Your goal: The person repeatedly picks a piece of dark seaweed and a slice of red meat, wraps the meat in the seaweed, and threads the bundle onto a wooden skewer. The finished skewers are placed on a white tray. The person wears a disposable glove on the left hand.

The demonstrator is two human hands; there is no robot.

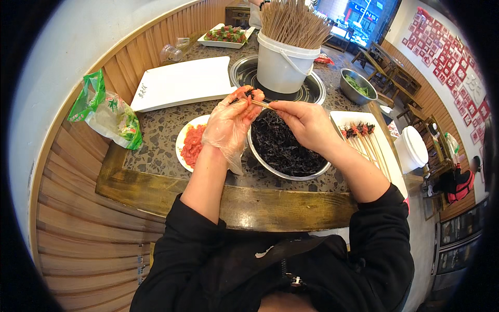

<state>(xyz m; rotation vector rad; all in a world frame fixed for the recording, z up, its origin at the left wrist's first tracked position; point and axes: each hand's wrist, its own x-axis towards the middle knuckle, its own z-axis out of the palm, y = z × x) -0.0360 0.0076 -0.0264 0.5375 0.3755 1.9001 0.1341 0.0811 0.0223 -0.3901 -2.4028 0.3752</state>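
Observation:
My left hand (234, 117), in a clear plastic glove, is closed around red meat and dark shredded food at the tip of thin wooden skewers (262, 104). My right hand (308, 123), bare, pinches these skewers between thumb and fingers. Beneath my hands stands a metal bowl (250, 146) of dark, seaweed-like shreds (288, 148). Red sliced meat (193, 146) lies on a white plate (179, 141), partly hidden by my left wrist. At the right, skewers threaded with meat and dark shreds (359, 129) rest on a white tray (397, 171), partly behind my right forearm.
Behind the bowl, a white bucket (286, 68) packed with skewers stands on a round metal-rimmed hotplate. A white rectangular plate (183, 84) and a plastic bag (117, 117) of greens lie left. A metal bowl (360, 95) of green vegetables stands back right; a lidded white bucket (411, 150) is beyond the tray.

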